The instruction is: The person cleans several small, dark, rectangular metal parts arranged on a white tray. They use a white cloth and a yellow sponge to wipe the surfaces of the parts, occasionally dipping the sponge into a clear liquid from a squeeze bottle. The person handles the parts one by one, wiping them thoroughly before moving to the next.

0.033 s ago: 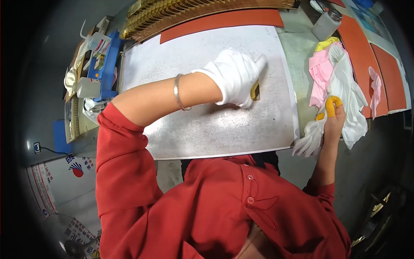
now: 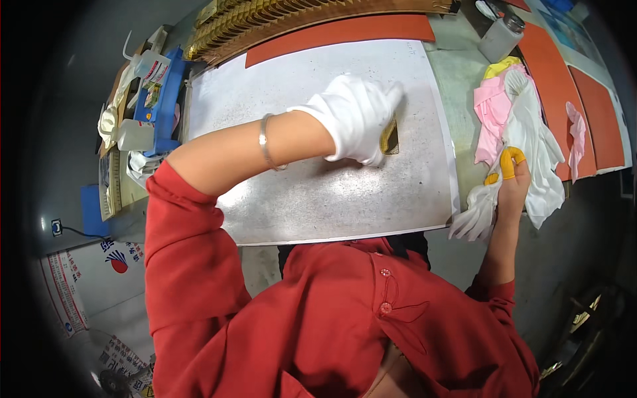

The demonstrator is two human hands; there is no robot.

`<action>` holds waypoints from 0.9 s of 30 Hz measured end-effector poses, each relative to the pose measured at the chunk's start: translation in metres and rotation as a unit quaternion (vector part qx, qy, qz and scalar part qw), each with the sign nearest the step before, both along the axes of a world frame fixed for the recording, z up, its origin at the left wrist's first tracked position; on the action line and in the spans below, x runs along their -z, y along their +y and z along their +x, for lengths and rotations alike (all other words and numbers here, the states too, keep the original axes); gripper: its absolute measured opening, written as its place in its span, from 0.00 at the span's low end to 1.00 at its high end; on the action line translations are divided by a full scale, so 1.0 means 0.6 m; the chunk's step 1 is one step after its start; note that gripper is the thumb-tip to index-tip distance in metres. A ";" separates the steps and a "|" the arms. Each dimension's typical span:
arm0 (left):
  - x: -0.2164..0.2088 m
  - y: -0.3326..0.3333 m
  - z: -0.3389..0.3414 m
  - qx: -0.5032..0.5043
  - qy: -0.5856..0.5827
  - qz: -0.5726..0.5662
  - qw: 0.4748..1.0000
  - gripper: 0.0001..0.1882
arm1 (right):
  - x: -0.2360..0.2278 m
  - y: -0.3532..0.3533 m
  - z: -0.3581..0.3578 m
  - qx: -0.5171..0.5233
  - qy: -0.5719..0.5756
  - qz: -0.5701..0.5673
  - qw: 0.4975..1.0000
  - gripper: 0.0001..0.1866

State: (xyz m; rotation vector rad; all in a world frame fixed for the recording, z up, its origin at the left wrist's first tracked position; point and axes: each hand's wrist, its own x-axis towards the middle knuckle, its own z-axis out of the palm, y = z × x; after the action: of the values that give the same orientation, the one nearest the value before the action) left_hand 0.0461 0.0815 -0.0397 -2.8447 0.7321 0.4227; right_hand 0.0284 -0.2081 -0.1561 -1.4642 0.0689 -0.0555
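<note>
My left hand [image 2: 355, 119], in a white glove, is over the white sheet [image 2: 298, 205] on the table. Its fingers are closed round a small gold-coloured piece with a dark mesh-like part [image 2: 391, 140]; the glove hides much of that piece. Off the sheet's right edge, my right hand [image 2: 513, 179] wears orange finger cots and pinches white fabric. A limp white glove [image 2: 474, 215] dangles beside it. White cloth [image 2: 527, 126] and pink cloth [image 2: 492, 109] lie just beyond that hand.
A row of gold-coloured parts on a wooden rack [image 2: 279, 23] stands at the back, behind an orange strip [image 2: 338, 38]. At left is a blue tray [image 2: 166, 113] with bottles. A grey bottle [image 2: 502, 38] and orange boards [image 2: 564, 86] are at right.
My left hand has shifted slightly to the left, with the gold-coloured piece at its fingers. My right hand has stayed nearly where it was.
</note>
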 end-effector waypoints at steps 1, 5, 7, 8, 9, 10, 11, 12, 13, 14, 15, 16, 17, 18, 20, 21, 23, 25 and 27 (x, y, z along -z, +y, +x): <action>-0.002 0.011 -0.002 -0.003 -0.002 -0.007 1.000 0.37 | -0.002 -0.002 0.001 0.004 -0.007 -0.002 1.000 0.07; 0.001 0.062 -0.026 0.021 -0.021 0.035 0.999 0.45 | 0.005 -0.006 0.001 0.011 0.001 -0.017 1.000 0.07; 0.018 0.074 -0.029 -0.006 0.004 0.050 0.999 0.48 | 0.007 -0.005 0.002 0.012 0.010 -0.017 1.000 0.07; 0.023 0.078 -0.033 -0.005 -0.008 0.031 0.999 0.48 | 0.007 -0.006 0.001 0.013 0.010 -0.014 1.000 0.07; 0.024 0.080 -0.036 -0.004 -0.020 0.011 1.000 0.48 | 0.007 -0.006 0.001 0.015 0.010 -0.011 1.000 0.07; 0.019 0.081 -0.038 -0.033 0.008 0.043 0.998 0.47 | 0.014 -0.007 0.003 0.015 -0.013 -0.029 0.999 0.07; 0.011 0.087 -0.040 -0.039 0.017 0.044 0.998 0.47 | 0.012 -0.005 0.004 0.016 -0.007 -0.028 0.999 0.08; 0.006 0.095 -0.044 -0.045 0.026 0.045 0.998 0.47 | 0.007 -0.004 0.002 0.016 -0.001 -0.028 0.999 0.08; 0.004 0.105 -0.049 -0.051 0.035 0.045 0.997 0.47 | 0.005 -0.004 -0.001 0.016 0.005 -0.027 0.999 0.08; 0.025 0.131 -0.060 -0.011 -0.050 0.010 0.999 0.46 | 0.005 -0.006 -0.002 0.020 0.000 -0.041 0.999 0.08; 0.026 0.142 -0.068 -0.022 -0.043 -0.002 0.999 0.46 | 0.008 -0.010 0.000 0.019 0.001 -0.039 0.999 0.08; 0.026 0.152 -0.075 -0.034 -0.035 -0.015 0.999 0.47 | 0.013 -0.016 0.003 0.017 0.002 -0.037 0.999 0.08; 0.027 0.160 -0.079 -0.040 -0.027 -0.030 0.998 0.47 | 0.016 -0.016 0.003 0.020 0.003 -0.036 0.999 0.08; 0.029 0.166 -0.082 -0.053 -0.030 -0.024 0.998 0.50 | 0.015 -0.012 0.003 0.032 -0.001 -0.036 0.999 0.08; 0.030 0.185 -0.093 -0.060 -0.032 -0.031 0.997 0.51 | 0.013 -0.009 0.004 0.038 -0.001 -0.039 0.999 0.08; 0.031 0.194 -0.099 -0.064 -0.032 -0.036 0.997 0.52 | 0.013 -0.009 0.004 0.041 -0.001 -0.042 0.998 0.08; 0.025 0.208 -0.106 -0.105 0.013 -0.008 0.994 0.54 | 0.018 -0.014 0.008 0.052 -0.015 -0.064 0.996 0.08; 0.012 0.220 -0.114 -0.132 0.058 0.022 0.989 0.56 | 0.040 -0.037 0.015 0.061 -0.022 -0.073 0.995 0.09; 0.017 0.241 -0.135 -0.115 0.005 0.009 0.993 0.60 | 0.042 -0.045 0.017 0.029 -0.011 -0.057 0.998 0.11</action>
State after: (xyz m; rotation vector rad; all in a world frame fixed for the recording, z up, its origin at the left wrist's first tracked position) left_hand -0.0346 0.2261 -0.0501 -2.9214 0.4009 0.4719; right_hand 0.0388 -0.2348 -0.1812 -1.5751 0.0916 -0.1247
